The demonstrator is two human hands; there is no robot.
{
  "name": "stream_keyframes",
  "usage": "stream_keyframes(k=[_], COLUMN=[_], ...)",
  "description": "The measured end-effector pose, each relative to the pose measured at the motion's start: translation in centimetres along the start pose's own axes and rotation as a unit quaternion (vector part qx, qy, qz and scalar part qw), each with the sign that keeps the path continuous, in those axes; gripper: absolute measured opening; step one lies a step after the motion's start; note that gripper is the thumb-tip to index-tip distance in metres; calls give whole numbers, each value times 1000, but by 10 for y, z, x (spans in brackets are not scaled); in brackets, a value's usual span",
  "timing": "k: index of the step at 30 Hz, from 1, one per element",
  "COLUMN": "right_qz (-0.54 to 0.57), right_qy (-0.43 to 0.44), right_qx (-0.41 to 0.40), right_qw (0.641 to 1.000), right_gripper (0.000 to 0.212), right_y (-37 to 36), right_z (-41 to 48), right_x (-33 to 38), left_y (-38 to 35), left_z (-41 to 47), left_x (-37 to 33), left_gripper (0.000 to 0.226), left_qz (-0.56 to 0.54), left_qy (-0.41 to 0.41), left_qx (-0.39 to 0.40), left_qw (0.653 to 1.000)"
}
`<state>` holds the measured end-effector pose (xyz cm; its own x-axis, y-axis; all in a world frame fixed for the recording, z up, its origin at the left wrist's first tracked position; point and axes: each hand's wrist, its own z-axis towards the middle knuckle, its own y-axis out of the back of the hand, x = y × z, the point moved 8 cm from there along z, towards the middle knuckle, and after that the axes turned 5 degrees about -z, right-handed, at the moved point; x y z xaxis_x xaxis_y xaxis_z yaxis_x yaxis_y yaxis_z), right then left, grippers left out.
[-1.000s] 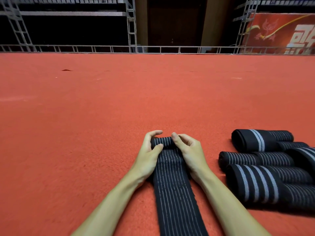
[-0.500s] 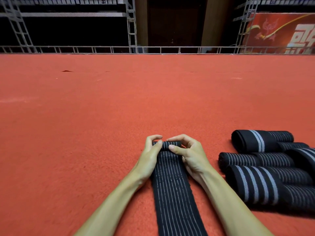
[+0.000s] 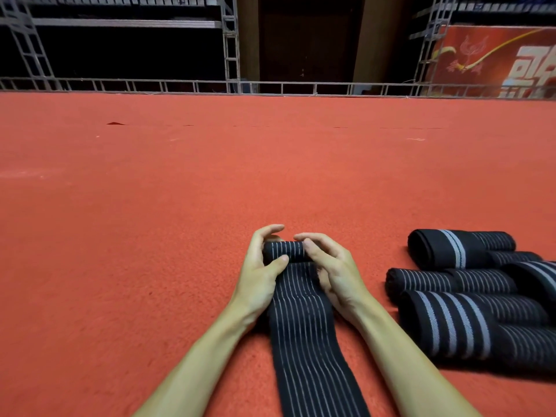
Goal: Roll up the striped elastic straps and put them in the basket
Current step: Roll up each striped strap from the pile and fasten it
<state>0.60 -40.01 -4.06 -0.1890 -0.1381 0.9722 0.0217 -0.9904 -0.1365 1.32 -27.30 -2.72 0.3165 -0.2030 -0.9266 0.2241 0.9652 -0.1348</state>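
A black elastic strap with thin white stripes point(image 3: 304, 323) lies flat on the red carpet and runs toward me out of the bottom of the frame. Its far end is wound into a small roll point(image 3: 284, 250). My left hand point(image 3: 261, 272) grips the roll's left end, thumb on the near side and fingers curled over the top. My right hand point(image 3: 329, 269) grips the right end the same way. No basket is in view.
Several folded and rolled striped straps point(image 3: 469, 296) lie in a pile on the carpet point(image 3: 150, 221) to the right of my right forearm. A metal truss rail point(image 3: 270, 87) runs along the carpet's far edge, with a red banner point(image 3: 493, 58) behind it at the right.
The roll at the strap's far end has grown thicker. Both hands have shifted their fingers over it, with the fingers now lifted higher around the roll.
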Motion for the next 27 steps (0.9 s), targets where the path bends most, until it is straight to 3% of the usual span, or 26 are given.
stream_keyframes(k=[3, 5, 9, 12, 18, 21, 24, 27], right_qz=[-142, -190, -171, -111, 37, -22, -117, -161], right_qy=[11, 17, 34, 17, 13, 8, -2, -16], right_qx=[-34, -35, -2, -3, 38, 44, -3, -51], right_qw=[989, 981, 985, 994, 999, 999, 993, 986], right_gripper=[36, 28, 3, 13, 23, 26, 25, 45], right_y=[2, 1, -1, 2, -3, -7, -4, 0], right_z=[2, 3, 0, 0, -2, -4, 1, 2], right_x=[0, 1, 4, 1, 5, 4, -4, -6], left_y=[-5, -8, -8, -12, -13, -9, -5, -5], left_z=[-2, -3, -2, -4, -5, -5, -3, -3], left_x=[0, 2, 15, 21, 24, 19, 11, 5], left_gripper=[48, 49, 45, 46, 14, 8, 15, 25], left_qz=[-10, -1, 10, 22, 43, 15, 4, -9], left_qy=[-3, 7, 69, 99, 109, 91, 38, 14], left_qx=[29, 43, 41, 63, 48, 20, 15, 34], left_qw=[1000, 999, 997, 993, 992, 996, 999, 999])
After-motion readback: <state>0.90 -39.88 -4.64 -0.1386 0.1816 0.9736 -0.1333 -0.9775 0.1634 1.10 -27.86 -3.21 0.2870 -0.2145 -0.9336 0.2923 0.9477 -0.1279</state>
